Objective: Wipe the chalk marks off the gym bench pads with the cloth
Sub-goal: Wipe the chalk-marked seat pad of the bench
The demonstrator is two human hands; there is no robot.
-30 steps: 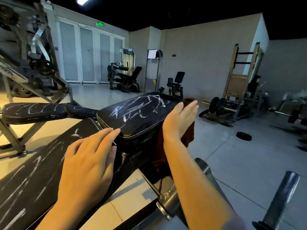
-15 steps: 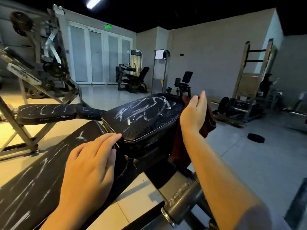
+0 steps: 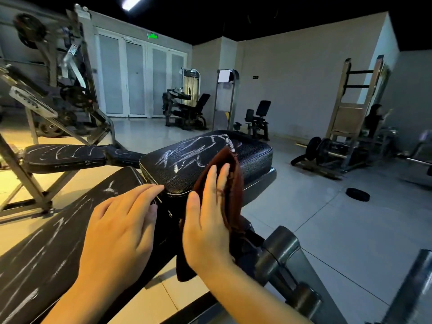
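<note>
At the near right corner of the seat pad (image 3: 205,164) we have the brown cloth (image 3: 230,195) draped over the edge, its upper fold lying on the pad's top beside the chalk scribbles (image 3: 198,150) and its lower tail hanging down the side toward the bench frame (image 3: 278,251). Our right hand (image 3: 208,220) lies flat against the cloth, fingers straight and together, pressing rather than gripping; nothing is curled round it. Our left hand (image 3: 121,228) rests loose and flat on the upper end of the back pad (image 3: 46,249), fingertips reaching the seam between the two pads, holding nothing. We judge the cloth to be light, soft and limp, likely to bunch or slide under a flat palm, so it wants a broad spread of fingers over its middle with firm downward pressure, and the trailing tail gathered up so it does not drag. The pads look firm and grained, so chalk may sit in the texture and need repeated passes. Compared with half a second ago, our right hand has swung in from the pad's far right side, where the cloth hung mostly out of sight behind it, to the near corner with the cloth now up on the pad's edge; our left hand has hardly moved, and the chalk looks untouched.
</note>
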